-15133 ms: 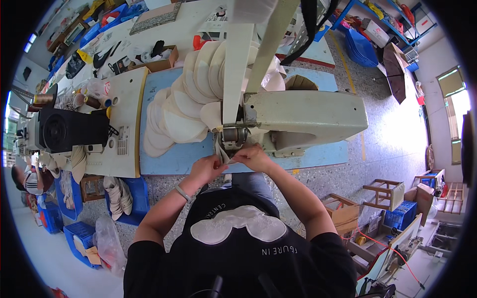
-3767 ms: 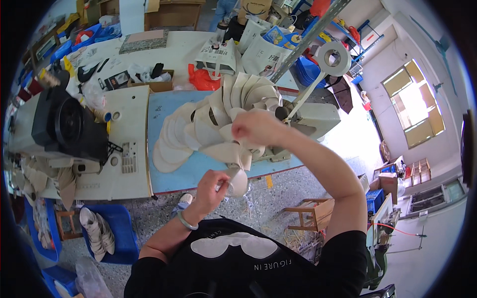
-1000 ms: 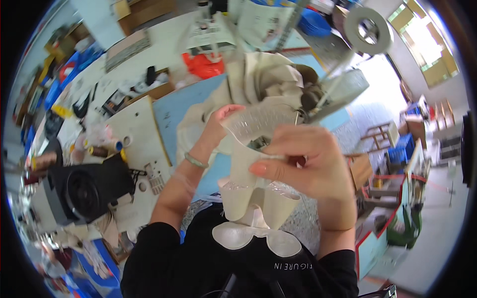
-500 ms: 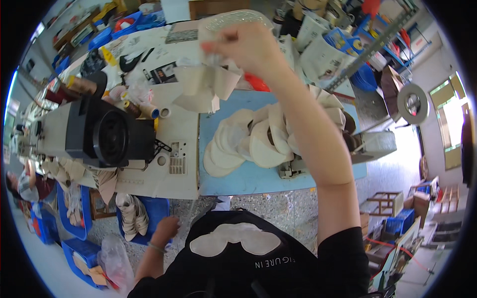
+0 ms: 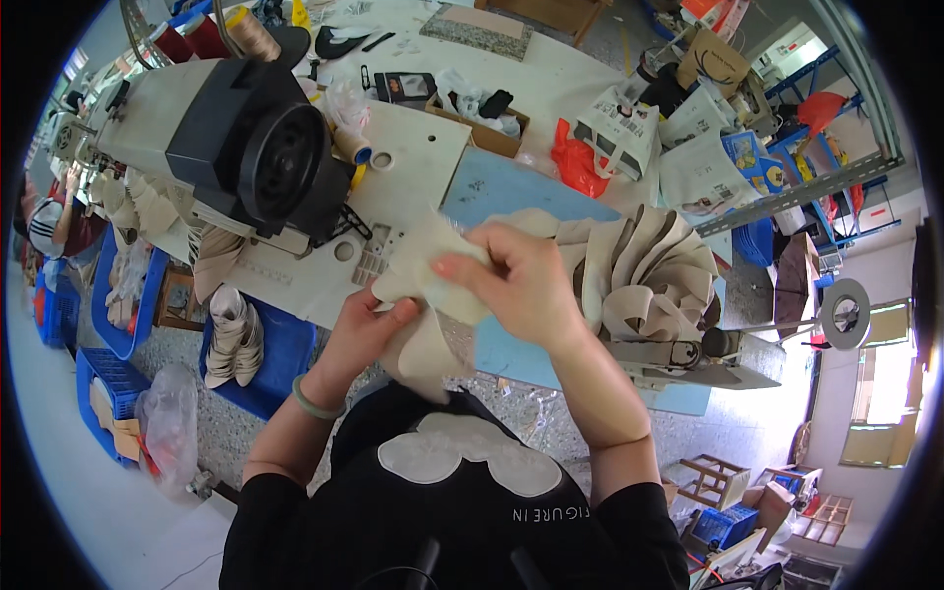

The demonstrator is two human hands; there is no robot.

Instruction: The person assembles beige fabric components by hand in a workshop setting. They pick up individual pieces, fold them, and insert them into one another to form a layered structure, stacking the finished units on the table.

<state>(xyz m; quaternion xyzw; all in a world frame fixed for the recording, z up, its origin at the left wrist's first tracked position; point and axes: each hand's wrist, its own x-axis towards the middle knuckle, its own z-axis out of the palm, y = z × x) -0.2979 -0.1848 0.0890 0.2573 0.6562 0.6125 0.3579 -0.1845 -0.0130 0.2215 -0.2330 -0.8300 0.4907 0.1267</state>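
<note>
Close in front of my body, both hands hold cream shoe-upper pieces (image 5: 433, 251), soft flat cut parts with curved edges. My left hand (image 5: 359, 329) pinches the near left edge between thumb and fingers. From above and the right, my right hand (image 5: 526, 280) grips the same pieces, thumb lying across a pale part. A beige flap (image 5: 418, 359) hangs down between the hands toward my shirt. How many layers are held I cannot tell. Just right of my right hand, a fanned row of similar cream pieces (image 5: 639, 265) lies over the blue tabletop (image 5: 521, 182).
A black and grey sewing machine (image 5: 246, 147) stands at the left. Beneath the fanned pieces is a metal machine arm (image 5: 678, 359). A red plastic bag (image 5: 578, 162) and an open carton (image 5: 482, 128) sit farther back. Shoes (image 5: 234, 339) lie in a blue bin at lower left.
My right hand has come down from high over the far table toward my body. My left hand has risen from my side to the cream pieces. The whole view has shifted.
</note>
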